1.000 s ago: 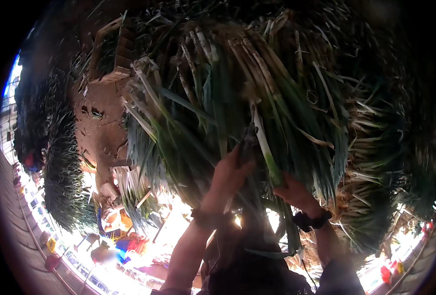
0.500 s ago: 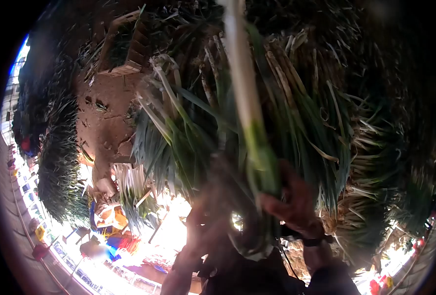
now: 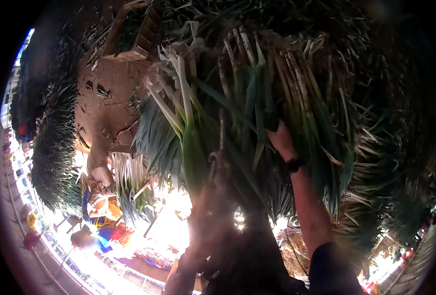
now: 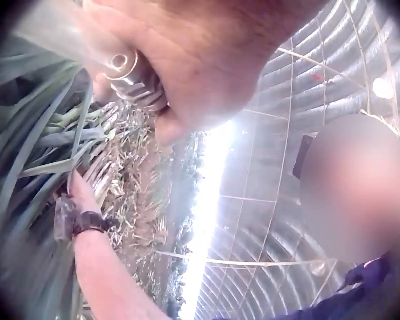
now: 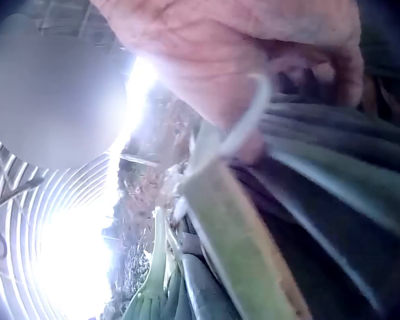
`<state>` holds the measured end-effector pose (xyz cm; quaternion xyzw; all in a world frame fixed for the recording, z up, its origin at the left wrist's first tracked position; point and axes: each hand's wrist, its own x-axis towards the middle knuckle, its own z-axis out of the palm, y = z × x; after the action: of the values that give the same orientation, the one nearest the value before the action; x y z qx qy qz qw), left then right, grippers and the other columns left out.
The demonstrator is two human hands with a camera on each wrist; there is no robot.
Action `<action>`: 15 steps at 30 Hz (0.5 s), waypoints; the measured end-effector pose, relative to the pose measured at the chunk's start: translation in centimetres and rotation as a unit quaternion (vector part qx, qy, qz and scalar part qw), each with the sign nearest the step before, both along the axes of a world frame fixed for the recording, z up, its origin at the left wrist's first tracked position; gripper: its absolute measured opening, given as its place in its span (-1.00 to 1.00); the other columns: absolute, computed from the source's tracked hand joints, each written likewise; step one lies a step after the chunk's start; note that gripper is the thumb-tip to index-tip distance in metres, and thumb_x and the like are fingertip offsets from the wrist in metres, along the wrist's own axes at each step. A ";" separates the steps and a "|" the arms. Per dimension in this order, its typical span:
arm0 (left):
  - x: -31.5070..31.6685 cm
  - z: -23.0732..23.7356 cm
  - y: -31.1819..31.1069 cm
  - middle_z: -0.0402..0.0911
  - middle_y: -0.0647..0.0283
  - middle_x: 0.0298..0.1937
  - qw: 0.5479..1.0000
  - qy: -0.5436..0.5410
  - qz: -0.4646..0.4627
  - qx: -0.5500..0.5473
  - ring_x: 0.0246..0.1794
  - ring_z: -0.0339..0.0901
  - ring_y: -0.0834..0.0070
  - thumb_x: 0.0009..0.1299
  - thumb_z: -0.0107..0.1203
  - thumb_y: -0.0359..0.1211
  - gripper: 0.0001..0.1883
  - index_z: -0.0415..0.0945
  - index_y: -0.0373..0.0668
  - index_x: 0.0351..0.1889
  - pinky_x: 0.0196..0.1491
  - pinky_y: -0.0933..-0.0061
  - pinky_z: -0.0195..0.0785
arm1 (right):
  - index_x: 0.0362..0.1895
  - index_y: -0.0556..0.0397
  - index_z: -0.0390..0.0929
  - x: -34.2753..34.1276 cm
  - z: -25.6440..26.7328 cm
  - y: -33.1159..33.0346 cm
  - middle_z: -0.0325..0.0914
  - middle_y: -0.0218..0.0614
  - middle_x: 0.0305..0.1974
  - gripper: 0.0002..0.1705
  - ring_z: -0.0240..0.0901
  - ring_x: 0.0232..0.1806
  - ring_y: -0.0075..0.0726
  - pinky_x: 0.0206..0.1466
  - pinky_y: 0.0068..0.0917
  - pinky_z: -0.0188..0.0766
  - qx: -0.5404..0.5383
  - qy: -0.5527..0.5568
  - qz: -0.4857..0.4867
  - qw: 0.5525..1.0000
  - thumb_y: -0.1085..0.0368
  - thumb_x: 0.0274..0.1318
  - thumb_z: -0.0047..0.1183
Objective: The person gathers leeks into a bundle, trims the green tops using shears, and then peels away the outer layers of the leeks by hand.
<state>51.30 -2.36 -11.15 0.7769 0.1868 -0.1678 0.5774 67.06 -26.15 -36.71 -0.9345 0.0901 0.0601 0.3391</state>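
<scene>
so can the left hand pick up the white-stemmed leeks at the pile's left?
Probably not as is: the left hand is holding a tool, so its grip is taken, though the leeks lie uncovered.

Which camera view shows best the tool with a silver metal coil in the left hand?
The left wrist view: the tool with a silver metal coil is close there in the left hand, its rings visible. The head view shows only a thin, blurred part beyond that hand; in the right wrist view I cannot identify it.

text: none legible | labels, brands: none legible | numbers: none legible | signs: none legible
</scene>
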 end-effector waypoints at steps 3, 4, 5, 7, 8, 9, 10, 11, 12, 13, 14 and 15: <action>-0.9 -1.3 -0.3 0.52 -0.01 0.20 0.982 -0.092 -0.104 0.124 0.11 0.58 0.26 0.20 0.35 -0.41 -0.12 0.17 -0.43 0.47 0.02 0.33 0.53 | 0.22 0.32 0.40 2.1 2.9 -2.2 0.66 0.11 -0.11 -0.25 0.59 -0.01 0.24 0.05 -0.08 0.48 0.179 0.200 0.053 0.962 0.14 0.00 0.30; 0.1 -0.4 -0.6 0.52 -0.06 0.18 0.985 -0.074 -0.100 0.115 0.10 0.58 0.17 0.19 0.36 -0.37 -0.12 0.18 -0.44 0.46 0.03 0.27 0.52 | 0.22 0.32 0.40 2.2 4.4 -2.2 0.66 0.11 -0.11 -0.25 0.59 -0.01 0.24 0.05 -0.08 0.48 0.180 0.200 0.052 0.962 0.14 0.00 0.30; 0.6 0.2 -0.8 0.53 -0.11 0.16 0.988 -0.057 -0.097 0.105 0.09 0.59 0.08 0.19 0.37 -0.32 -0.11 0.18 -0.45 0.45 0.04 0.22 0.50 | 0.16 0.31 0.41 2.2 7.1 -2.5 0.65 0.09 -0.10 -0.31 0.59 -0.03 0.21 0.04 -0.11 0.48 0.092 0.196 0.062 0.974 0.19 -0.02 0.31; 0.3 -0.2 -1.1 0.53 -0.13 0.15 0.983 -0.067 -0.120 0.122 0.08 0.59 0.01 0.19 0.37 -0.29 -0.10 0.19 -0.45 0.45 0.05 0.19 0.49 | 0.10 0.29 0.43 1.6 10.1 -4.0 0.63 0.07 -0.10 -0.37 0.59 -0.05 0.18 0.03 -0.14 0.49 -0.001 0.186 0.067 0.980 0.25 -0.04 0.32; 0.2 -0.3 -1.2 0.52 -0.16 0.14 0.977 -0.074 -0.140 0.142 0.07 0.58 -0.06 0.19 0.38 -0.26 -0.10 0.20 -0.45 0.44 0.06 0.16 0.48 | 0.07 0.26 0.43 0.6 11.0 -5.1 0.62 0.08 -0.11 -0.40 0.58 -0.07 0.21 -0.01 -0.11 0.49 -0.065 0.144 0.096 0.983 0.27 -0.06 0.32; 0.2 -0.2 -1.4 0.52 -0.16 0.14 0.977 -0.075 -0.142 0.139 0.07 0.58 -0.06 0.19 0.38 -0.26 -0.10 0.20 -0.45 0.44 0.06 0.16 0.48 | 0.04 0.23 0.42 -0.5 12.0 -6.1 0.60 0.10 -0.12 -0.42 0.57 -0.09 0.24 -0.06 -0.08 0.50 -0.129 0.102 0.124 0.979 0.28 -0.07 0.32; 0.3 -0.1 -1.6 0.53 -0.16 0.14 0.978 -0.078 -0.146 0.130 0.06 0.58 -0.04 0.20 0.38 -0.25 -0.11 0.20 -0.43 0.44 0.05 0.15 0.48 | 0.04 0.23 0.42 -1.5 13.3 -6.9 0.60 0.10 -0.12 -0.42 0.57 -0.09 0.24 -0.06 -0.08 0.50 -0.131 0.104 0.122 0.978 0.28 -0.07 0.32; 0.2 0.1 -2.0 0.53 -0.16 0.14 0.978 -0.076 -0.150 0.125 0.06 0.59 -0.02 0.20 0.38 -0.25 -0.11 0.21 -0.42 0.44 0.05 0.15 0.49 | 0.03 0.22 0.42 -2.8 14.7 -7.7 0.59 0.12 -0.10 -0.42 0.56 -0.06 0.26 -0.06 -0.05 0.49 -0.128 0.104 0.108 0.980 0.27 -0.08 0.33; 0.2 0.3 -2.5 0.53 -0.15 0.13 0.978 -0.073 -0.154 0.119 0.06 0.59 -0.01 0.20 0.37 -0.24 -0.12 0.21 -0.41 0.44 0.05 0.14 0.49 | 0.01 0.21 0.42 -4.5 15.8 -8.2 0.57 0.14 -0.08 -0.43 0.54 -0.02 0.27 -0.06 -0.02 0.49 -0.124 0.107 0.094 0.982 0.26 -0.09 0.35; 0.3 0.3 -3.5 0.54 -0.15 0.12 0.983 0.006 -0.147 0.105 0.05 0.60 0.01 0.21 0.38 -0.22 -0.11 0.21 -0.36 0.45 0.03 0.14 0.50 | 0.01 0.21 0.42 -6.1 16.4 -8.6 0.57 0.14 -0.08 -0.43 0.54 -0.02 0.27 -0.06 -0.02 0.49 -0.126 0.112 0.092 0.981 0.26 -0.09 0.35; -0.2 0.1 -4.3 0.55 -0.14 0.11 0.983 0.047 -0.145 0.097 0.04 0.60 0.01 0.21 0.38 -0.21 -0.11 0.21 -0.34 0.46 0.03 0.13 0.50 | 0.06 0.19 0.41 -7.7 17.0 -8.7 0.56 0.14 -0.05 -0.37 0.53 -0.01 0.29 -0.05 -0.02 0.50 -0.139 0.107 0.095 0.980 0.26 -0.10 0.37; -0.6 -0.2 -5.1 0.55 -0.14 0.10 0.982 0.088 -0.143 0.091 0.03 0.61 0.02 0.21 0.38 -0.20 -0.11 0.21 -0.31 0.46 0.02 0.13 0.50 | 0.12 0.16 0.39 -9.5 17.5 -8.8 0.55 0.13 -0.03 -0.32 0.53 0.00 0.30 -0.04 -0.01 0.50 -0.150 0.103 0.098 0.978 0.26 -0.11 0.39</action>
<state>50.67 -7.47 -11.34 0.8270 0.1384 -0.2989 0.4556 57.61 -34.94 -19.20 -0.9678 0.0409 0.1748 0.1762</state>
